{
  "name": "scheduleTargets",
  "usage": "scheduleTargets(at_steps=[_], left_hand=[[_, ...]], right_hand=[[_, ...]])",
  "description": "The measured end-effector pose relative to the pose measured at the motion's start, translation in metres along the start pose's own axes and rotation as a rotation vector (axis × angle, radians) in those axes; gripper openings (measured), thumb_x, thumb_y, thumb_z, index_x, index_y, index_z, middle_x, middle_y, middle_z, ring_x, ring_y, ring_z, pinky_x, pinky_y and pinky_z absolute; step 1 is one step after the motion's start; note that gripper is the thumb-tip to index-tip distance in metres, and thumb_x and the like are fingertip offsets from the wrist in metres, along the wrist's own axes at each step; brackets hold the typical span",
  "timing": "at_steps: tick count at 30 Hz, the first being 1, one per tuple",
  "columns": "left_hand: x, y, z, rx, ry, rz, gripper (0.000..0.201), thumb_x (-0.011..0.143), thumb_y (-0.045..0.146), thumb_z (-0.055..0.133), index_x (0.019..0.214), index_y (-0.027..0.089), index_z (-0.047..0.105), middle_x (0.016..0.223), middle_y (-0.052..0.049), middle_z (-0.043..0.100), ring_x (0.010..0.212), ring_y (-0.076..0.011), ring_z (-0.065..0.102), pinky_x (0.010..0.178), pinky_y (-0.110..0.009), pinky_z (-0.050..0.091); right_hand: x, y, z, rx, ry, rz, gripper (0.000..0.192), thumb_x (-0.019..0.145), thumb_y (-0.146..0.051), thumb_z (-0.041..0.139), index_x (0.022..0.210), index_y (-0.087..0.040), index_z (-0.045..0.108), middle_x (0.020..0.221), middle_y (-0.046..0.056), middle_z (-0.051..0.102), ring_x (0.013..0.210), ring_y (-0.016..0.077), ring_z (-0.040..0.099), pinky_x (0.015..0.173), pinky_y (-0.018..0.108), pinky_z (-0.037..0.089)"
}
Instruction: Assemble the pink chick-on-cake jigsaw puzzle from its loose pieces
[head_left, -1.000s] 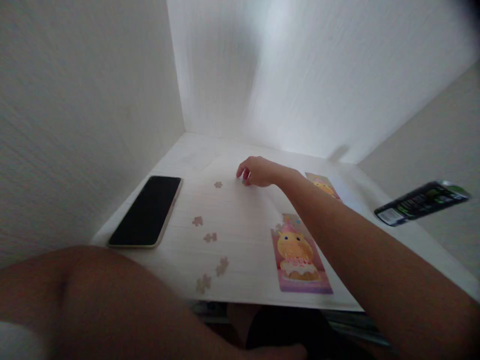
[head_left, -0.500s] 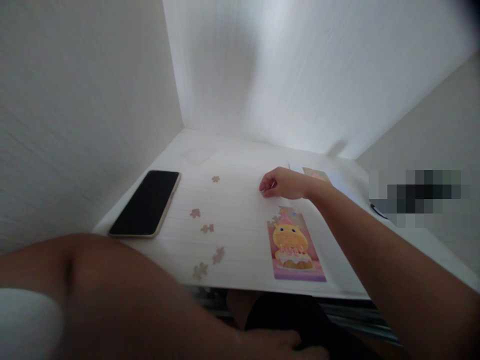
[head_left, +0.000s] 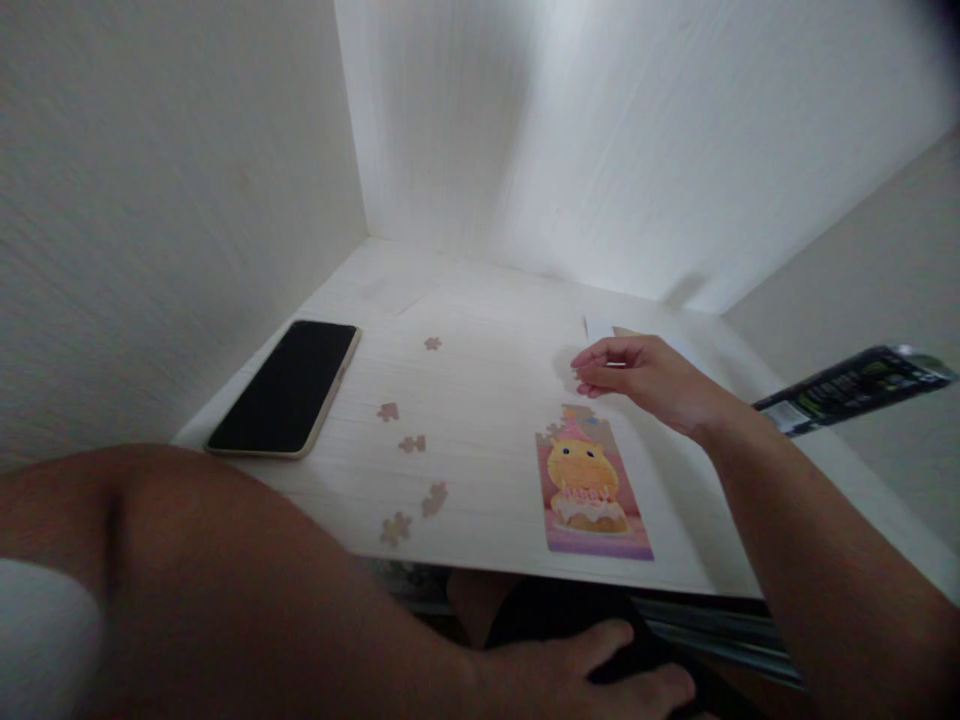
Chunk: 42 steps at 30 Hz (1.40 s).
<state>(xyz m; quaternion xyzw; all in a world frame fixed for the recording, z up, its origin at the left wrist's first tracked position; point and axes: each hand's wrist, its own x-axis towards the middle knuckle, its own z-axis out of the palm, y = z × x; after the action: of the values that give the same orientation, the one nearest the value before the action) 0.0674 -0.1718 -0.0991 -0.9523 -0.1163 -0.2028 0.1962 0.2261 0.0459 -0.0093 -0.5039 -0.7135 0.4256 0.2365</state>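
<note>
My right hand (head_left: 622, 368) hovers just above the far end of a partly joined jigsaw puzzle (head_left: 592, 490). Its thumb and fingers pinch a small puzzle piece (head_left: 577, 375), mostly hidden by the fingertips. The joined part pictures a yellow cartoon animal in a pink party hat above a birthday cake; its far edge is uneven. Low in the view, my left hand (head_left: 592, 670) lies over dark cloth on my lap, fingers apart and holding nothing visible. Loose pieces, among them one puzzle piece (head_left: 433, 343) farther back and another (head_left: 395, 528) near the front edge, lie left of the puzzle.
A phone (head_left: 289, 390) with a dark screen lies at the left of the white table (head_left: 480, 400). Behind my right hand is a partly covered printed sheet (head_left: 600, 328). A dark package (head_left: 855, 385) is at the right. White walls enclose the back and sides.
My right hand has moved right with the puzzle piece, from beyond the puzzle's left corner to above its far end. My left hand's fingers have spread on my lap. The view has shifted slightly.
</note>
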Motion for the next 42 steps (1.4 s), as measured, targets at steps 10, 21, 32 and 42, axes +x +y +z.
scheduleTargets(at_steps=[10,21,32,42], left_hand=[[0.008,-0.013,0.001,-0.046,0.084,-0.175,0.034,0.100,0.035,0.042,0.121,0.034,0.068,0.153,-0.006,0.047,0.134,-0.0305,0.050,0.101,-0.051,0.049],[0.007,-0.012,0.001,-0.060,0.001,-0.168,0.034,0.099,0.033,0.042,0.115,0.037,0.071,0.151,-0.008,0.048,0.134,-0.0327,0.052,0.099,-0.055,0.050],[0.007,-0.011,0.002,0.005,-0.001,-0.171,0.037,0.101,0.034,0.038,0.120,0.040,0.069,0.152,-0.002,0.048,0.136,-0.0304,0.049,0.099,-0.053,0.052],[0.000,-0.006,0.009,0.281,0.009,-0.156,0.045,0.100,0.031,0.032,0.138,0.038,0.057,0.153,0.007,0.046,0.138,-0.0182,0.048,0.112,-0.036,0.048]], right_hand=[[-0.038,0.044,-0.005,-0.083,0.091,0.010,0.037,0.073,-0.056,0.077,0.082,-0.020,0.076,0.081,0.006,0.074,0.070,0.0184,0.062,0.063,0.032,0.046],[-0.039,0.040,-0.004,-0.281,0.058,-0.055,0.030,0.082,-0.049,0.068,0.083,-0.019,0.075,0.074,0.005,0.071,0.065,0.0177,0.057,0.059,0.031,0.043],[-0.031,0.044,-0.009,-0.374,0.078,0.007,0.032,0.076,-0.051,0.070,0.071,-0.020,0.071,0.065,0.004,0.066,0.059,0.0171,0.054,0.053,0.030,0.038],[0.016,-0.025,0.037,-0.583,0.067,-0.216,0.012,0.084,-0.029,0.071,0.092,-0.022,0.076,0.093,0.006,0.075,0.077,0.0206,0.067,0.072,0.034,0.050]])
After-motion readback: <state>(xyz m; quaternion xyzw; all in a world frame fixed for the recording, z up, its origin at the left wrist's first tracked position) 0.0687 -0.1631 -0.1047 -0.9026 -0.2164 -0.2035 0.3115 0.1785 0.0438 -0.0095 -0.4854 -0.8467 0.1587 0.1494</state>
